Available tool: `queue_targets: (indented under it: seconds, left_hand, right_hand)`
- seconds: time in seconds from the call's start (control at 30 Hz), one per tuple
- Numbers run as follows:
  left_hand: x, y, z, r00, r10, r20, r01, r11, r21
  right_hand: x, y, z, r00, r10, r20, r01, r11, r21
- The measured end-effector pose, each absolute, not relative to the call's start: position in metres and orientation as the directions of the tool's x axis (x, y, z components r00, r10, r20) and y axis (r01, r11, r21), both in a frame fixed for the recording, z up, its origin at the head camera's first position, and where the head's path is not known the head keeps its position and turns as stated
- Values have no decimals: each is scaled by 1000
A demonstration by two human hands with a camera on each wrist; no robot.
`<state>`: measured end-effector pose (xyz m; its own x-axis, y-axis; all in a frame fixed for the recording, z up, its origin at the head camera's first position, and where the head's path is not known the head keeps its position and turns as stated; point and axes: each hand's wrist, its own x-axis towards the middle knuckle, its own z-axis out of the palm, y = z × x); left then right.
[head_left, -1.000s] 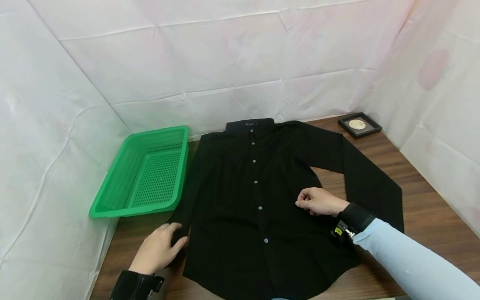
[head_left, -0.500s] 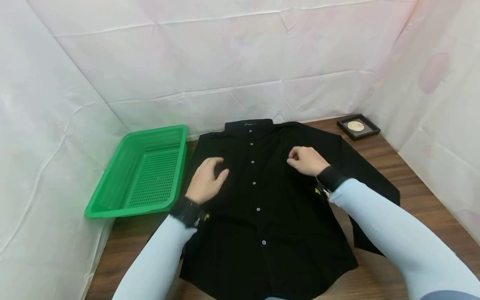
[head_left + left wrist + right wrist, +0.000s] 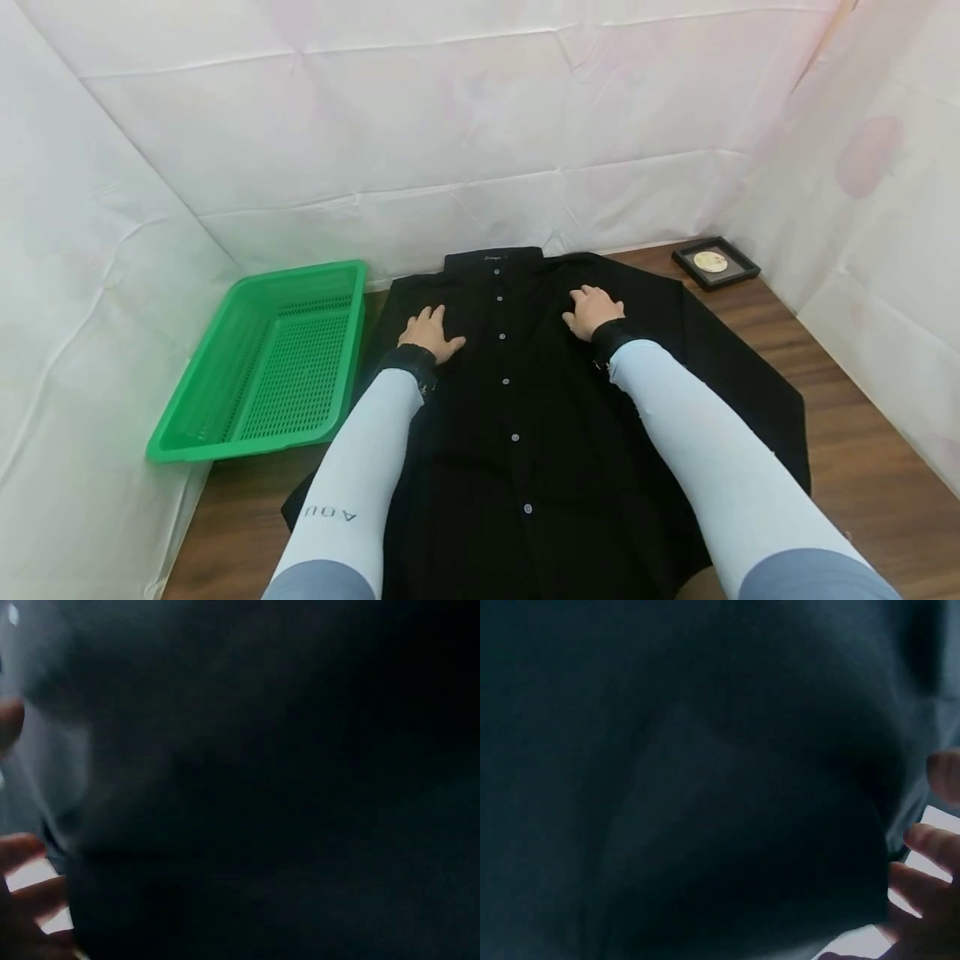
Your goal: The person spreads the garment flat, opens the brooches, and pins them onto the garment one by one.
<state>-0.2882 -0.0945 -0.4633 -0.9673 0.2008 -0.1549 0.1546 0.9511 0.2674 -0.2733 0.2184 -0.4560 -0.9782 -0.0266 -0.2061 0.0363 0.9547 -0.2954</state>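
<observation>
Evidently, the black button-up shirt (image 3: 472, 425) lies flat, front-up on the wooden table (image 3: 232, 517) to give both palms a broad surface: left hand (image 3: 427, 333) and right hand (image 3: 591, 314) lie at its chest, either side of the buttons (image 3: 506, 382), fingers spread, gripping nothing. The green plastic basket (image 3: 247, 448) sits beside it, probably to leave the front uncovered.

Item 1. Pale-blue arm sleeve (image 3: 362, 450), left forearm: dark printed capitals (image 3: 330, 513) set in a row across it; in the head view an A stands at the right end, a U at the left, and between them a rounded letter, O or Q.
Item 2. Black shirt (image 3: 465, 450), collar (image 3: 468, 262): short line of pale lettering (image 3: 496, 257), too small to read.
</observation>
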Motion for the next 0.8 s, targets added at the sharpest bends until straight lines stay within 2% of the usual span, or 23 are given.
queue_targets:
  seconds: [0.07, 0.2, 0.57, 0.8]
  left_hand:
    - [-290, -98, -470, -959, 184, -214, 125, 957, 260]
    - [-296, -102, -480, -952, 162, -259, 96, 964, 250]
    - [-303, -109, -487, -946, 109, -306, 53, 981, 185]
    - [-303, -108, -481, -935, 113, -337, 52, 981, 184]
  right_hand:
    - [-275, 216, -462, -962, -10, -273, 72, 955, -287]
    - [-277, 217, -473, -938, -2, -346, 93, 962, -257]
    - [-284, 255, -494, -928, -99, -360, -30, 981, -192]
    - [-286, 273, -495, -929, -100, -357, -37, 983, -179]
